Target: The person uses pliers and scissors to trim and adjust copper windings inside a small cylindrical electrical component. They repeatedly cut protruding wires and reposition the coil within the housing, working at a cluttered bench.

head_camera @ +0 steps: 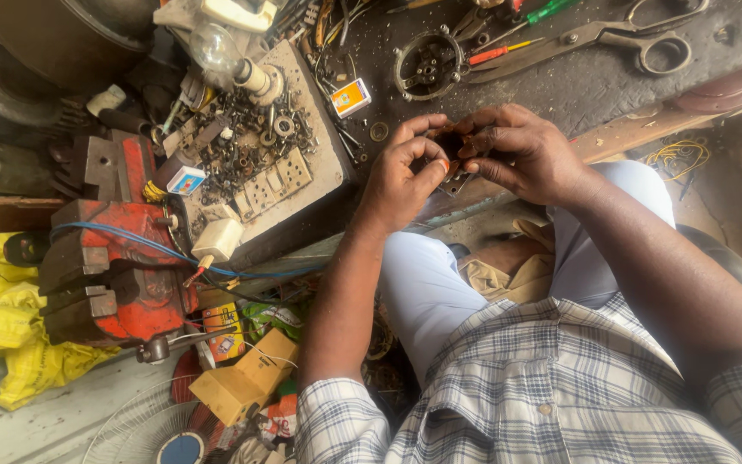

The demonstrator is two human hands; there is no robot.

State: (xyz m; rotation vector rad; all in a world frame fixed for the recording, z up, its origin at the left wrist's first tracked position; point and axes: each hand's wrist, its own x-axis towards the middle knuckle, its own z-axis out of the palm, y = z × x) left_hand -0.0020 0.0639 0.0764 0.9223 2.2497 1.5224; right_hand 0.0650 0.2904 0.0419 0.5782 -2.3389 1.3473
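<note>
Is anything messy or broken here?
Yes. Loose screws and metal bits lie scattered over a detached switch plate. A bare bulb lies tipped on its side among them. Both hands hold a small dark part.

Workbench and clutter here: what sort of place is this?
Probably a small repair workshop. A red vise is at the bench edge, scissors and screwdrivers lie on top, and a tray holds loose screws and metal bits.

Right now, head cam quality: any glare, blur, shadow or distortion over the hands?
Head view: soft, even daylight, no hard glare. The left hand and right hand are sharp, but the small dark part pinched between them sits in their shadow, detail lost. The scissors and red vise read clearly. Mild wide-angle stretch towards the edges; the plaid shirt looms large.
</note>
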